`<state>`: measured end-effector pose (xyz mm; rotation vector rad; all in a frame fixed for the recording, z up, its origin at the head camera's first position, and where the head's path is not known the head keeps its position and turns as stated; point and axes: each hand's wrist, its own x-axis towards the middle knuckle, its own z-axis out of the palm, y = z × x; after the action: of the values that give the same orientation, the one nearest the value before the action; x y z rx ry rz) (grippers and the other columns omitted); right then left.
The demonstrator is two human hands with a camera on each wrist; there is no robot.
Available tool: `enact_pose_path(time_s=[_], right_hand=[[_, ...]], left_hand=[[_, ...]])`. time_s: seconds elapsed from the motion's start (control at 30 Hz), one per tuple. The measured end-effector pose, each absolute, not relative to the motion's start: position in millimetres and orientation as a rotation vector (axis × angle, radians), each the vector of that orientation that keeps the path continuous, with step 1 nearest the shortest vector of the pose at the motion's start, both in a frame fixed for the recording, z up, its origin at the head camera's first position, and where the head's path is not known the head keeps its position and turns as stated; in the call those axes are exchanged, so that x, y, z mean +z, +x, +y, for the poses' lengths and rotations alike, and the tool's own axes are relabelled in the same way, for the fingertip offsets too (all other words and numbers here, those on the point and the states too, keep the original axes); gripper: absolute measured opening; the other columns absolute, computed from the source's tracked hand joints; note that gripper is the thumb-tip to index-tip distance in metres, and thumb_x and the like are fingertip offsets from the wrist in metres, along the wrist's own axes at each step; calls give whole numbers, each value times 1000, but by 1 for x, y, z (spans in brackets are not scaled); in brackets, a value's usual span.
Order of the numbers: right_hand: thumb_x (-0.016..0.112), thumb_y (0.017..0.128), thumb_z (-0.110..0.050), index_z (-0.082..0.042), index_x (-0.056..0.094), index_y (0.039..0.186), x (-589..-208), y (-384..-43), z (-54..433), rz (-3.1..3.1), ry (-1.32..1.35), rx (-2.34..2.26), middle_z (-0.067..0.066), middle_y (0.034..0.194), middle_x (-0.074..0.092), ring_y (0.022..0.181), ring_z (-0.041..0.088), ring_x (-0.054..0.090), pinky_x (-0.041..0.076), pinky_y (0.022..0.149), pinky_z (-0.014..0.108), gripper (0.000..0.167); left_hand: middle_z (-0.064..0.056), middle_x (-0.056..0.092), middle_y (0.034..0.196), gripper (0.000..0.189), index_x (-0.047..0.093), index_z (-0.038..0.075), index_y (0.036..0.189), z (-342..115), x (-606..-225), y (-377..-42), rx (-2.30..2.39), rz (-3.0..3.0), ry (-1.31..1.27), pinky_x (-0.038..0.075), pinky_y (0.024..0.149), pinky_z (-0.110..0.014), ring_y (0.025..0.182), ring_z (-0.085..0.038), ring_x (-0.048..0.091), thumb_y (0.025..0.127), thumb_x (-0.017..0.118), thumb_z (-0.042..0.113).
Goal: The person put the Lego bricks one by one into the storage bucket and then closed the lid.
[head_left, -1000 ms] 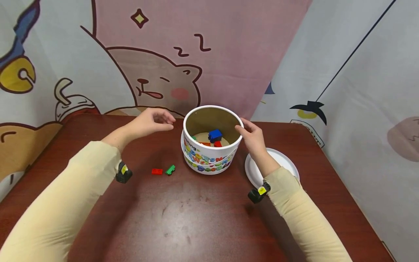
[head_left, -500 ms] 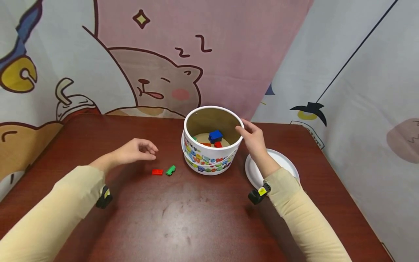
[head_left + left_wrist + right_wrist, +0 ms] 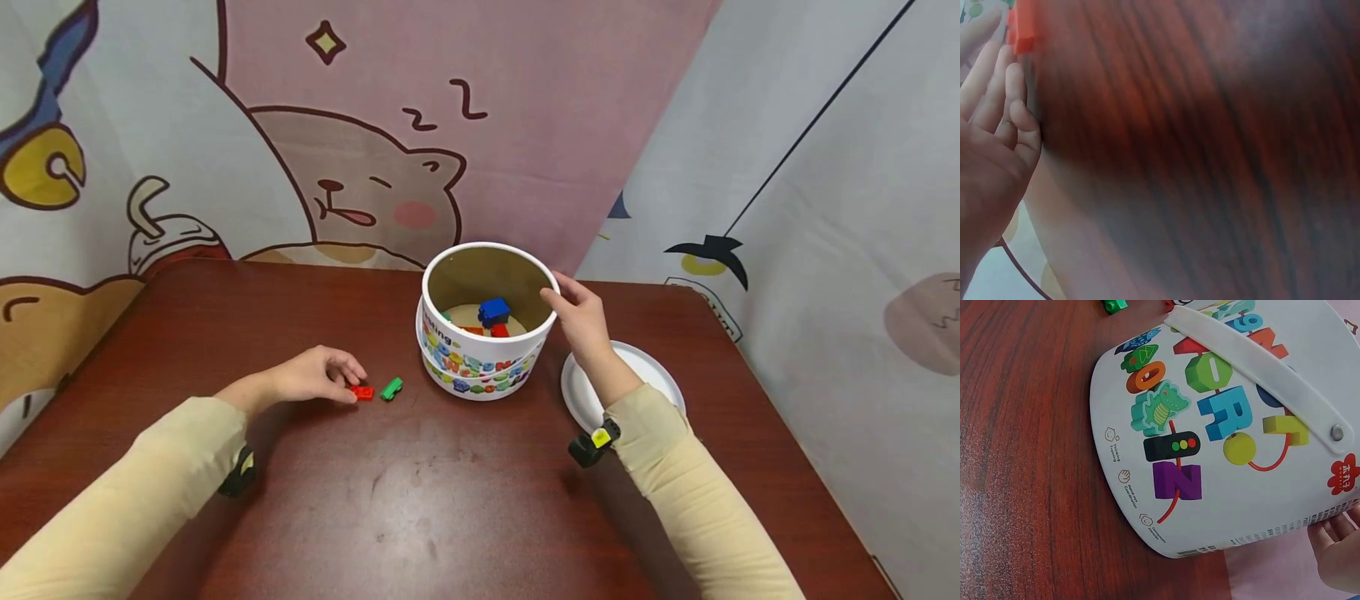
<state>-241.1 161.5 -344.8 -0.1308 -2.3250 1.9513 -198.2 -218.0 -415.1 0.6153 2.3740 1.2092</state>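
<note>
A small red toy brick (image 3: 364, 393) lies flat on the brown table, left of the bucket. My left hand (image 3: 318, 374) is low beside it, with the thumb tip right at its left end and the relaxed fingers above its far side. In the left wrist view, the red brick (image 3: 1024, 28) shows just beyond those fingertips. A green toy brick (image 3: 392, 389) lies to its right. My right hand (image 3: 581, 315) holds the upright white bucket (image 3: 480, 385) by its right rim, thumb over the edge, fingers outside. Inside the bucket sit a blue block (image 3: 493, 312) and red, orange and green pieces.
A round white lid (image 3: 651, 367) lies right of the bucket, partly under my right forearm. The bucket's white handle (image 3: 1266, 369) hangs down across its printed side. A patterned cloth (image 3: 540, 150) hangs behind the table's far edge.
My left hand has come away from beside the bucket's rim, moving left and down to the red brick. My right hand stays on the bucket, which stands in the same place.
</note>
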Motion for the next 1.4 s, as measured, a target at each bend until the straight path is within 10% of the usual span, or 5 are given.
enact_pose_path(time_s=[0.3, 0.73, 1.4], right_hand=[[59, 90, -12, -3, 51, 133, -346, -241, 162, -2327, -122, 1943, 17, 130, 55, 96, 1, 52, 42, 86, 15, 44], [59, 90, -11, -4, 51, 133, -344, -240, 161, -2318, -147, 1953, 16, 132, 54, 97, 4, 53, 41, 102, 37, 44], [60, 90, -13, -5, 52, 133, -344, -240, 162, -2333, -146, 1945, 15, 131, 54, 94, 1, 52, 43, 86, 16, 44]], left_hand=[[-4, 63, 82, 26, 67, 1, 96, -212, -419, -199, 1057, 2474, 686, 44, 61, -21, 67, -11, 51, 74, 76, 9], [-4, 67, 82, 19, 69, 0, 97, -210, -407, -201, 1126, 2435, 679, 46, 65, -20, 72, -11, 54, 80, 70, 8], [-7, 69, 94, 22, 68, 2, 102, -215, -391, -206, 1143, 2563, 603, 46, 69, -22, 80, -14, 54, 83, 69, 12]])
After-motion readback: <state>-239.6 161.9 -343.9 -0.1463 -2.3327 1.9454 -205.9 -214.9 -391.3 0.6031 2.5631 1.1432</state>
